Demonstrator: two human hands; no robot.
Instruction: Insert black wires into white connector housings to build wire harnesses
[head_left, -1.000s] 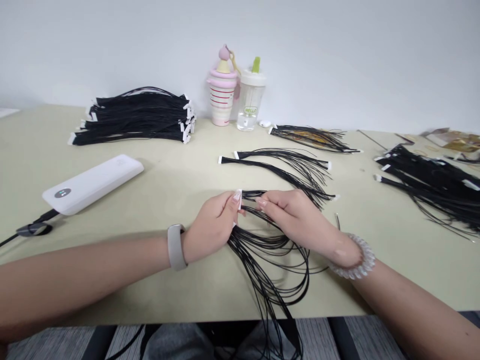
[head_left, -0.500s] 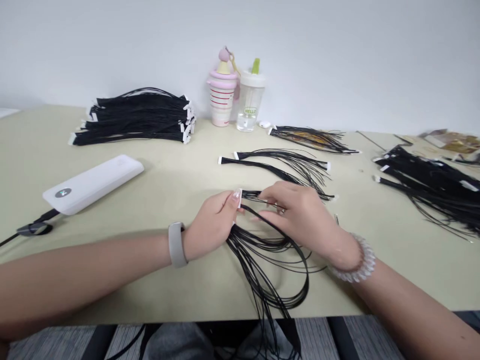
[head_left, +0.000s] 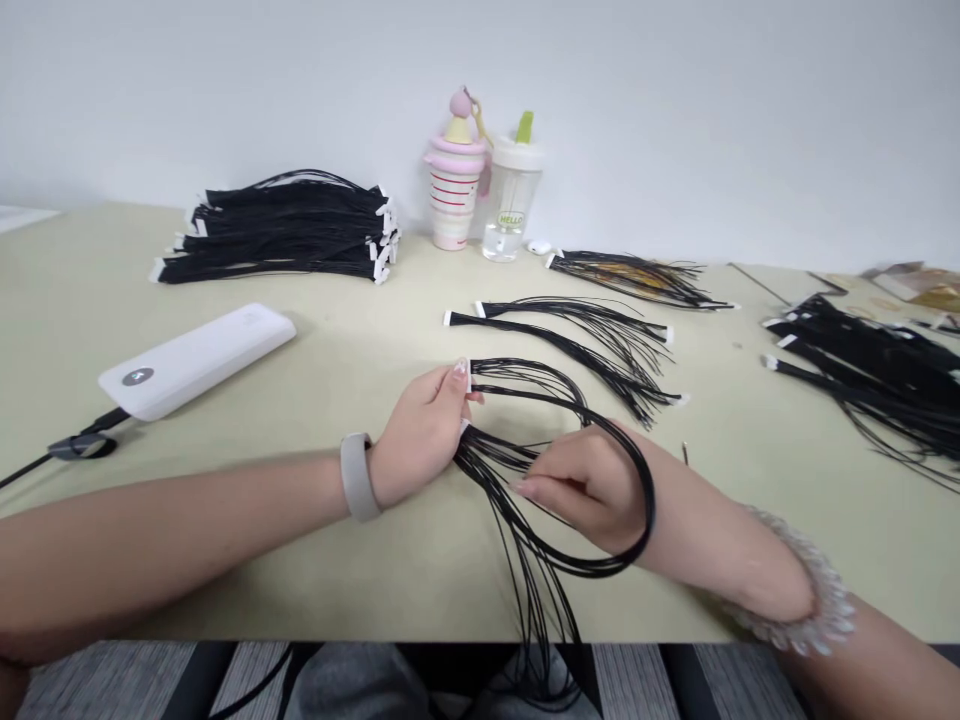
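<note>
My left hand (head_left: 420, 430) is closed round two white connectors, an upper connector (head_left: 469, 376) and a lower connector (head_left: 464, 427). Thin black wires (head_left: 540, 560) fan out from both; some hang over the table's front edge. From the upper connector a thick loop of wires (head_left: 646, 470) curves right, passes over my right hand and bends back toward the lower bundle. My right hand (head_left: 592, 485) is inside this loop, thumb and forefinger pinched together on a black wire at the lower bundle. Its other fingers are curled in.
Beyond my hands lie loose wire harnesses (head_left: 555, 340) with white ends. Stacked harnesses (head_left: 285, 230) sit at back left, more harnesses (head_left: 877, 375) at right. A white power bank (head_left: 199, 360) with a cable lies at left. A pink cup (head_left: 454, 195) and a clear cup (head_left: 512, 200) stand by the wall.
My right hand has moved down and toward me, from the upper connector's wires to the lower bundle, and its fingers have closed. The wire loop now lies over it. My left hand keeps its grip.
</note>
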